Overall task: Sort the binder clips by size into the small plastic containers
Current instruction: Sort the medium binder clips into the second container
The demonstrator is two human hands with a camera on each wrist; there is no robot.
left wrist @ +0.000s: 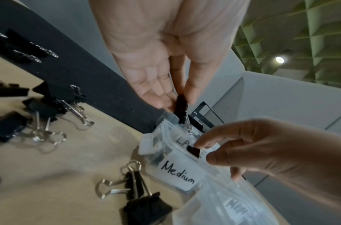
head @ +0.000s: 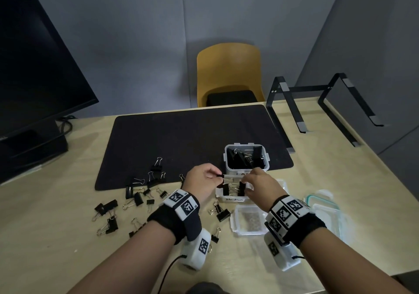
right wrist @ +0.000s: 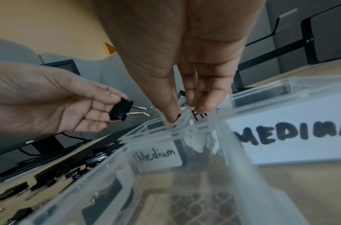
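Note:
My left hand [head: 218,176] pinches a small black binder clip [head: 221,176] by its body just left of the "Medium" container [head: 233,200]; the clip [left wrist: 181,106] hangs with its wire handles down. My right hand [head: 246,183] reaches over that container [left wrist: 177,172] and pinches a black clip [left wrist: 193,150] between thumb and forefinger at its rim. Behind it stands the "Large" container [head: 246,171] with several big clips inside. An empty container [head: 235,225] sits nearest me. Several loose clips [head: 136,199] lie scattered on the table to the left.
A black mat [head: 181,139] covers the table's middle. A dark monitor [head: 34,66] stands at the left, a black laptop stand [head: 317,103] at the back right and a yellow chair [head: 229,71] behind the table. Clear lids [head: 324,205] lie at the right.

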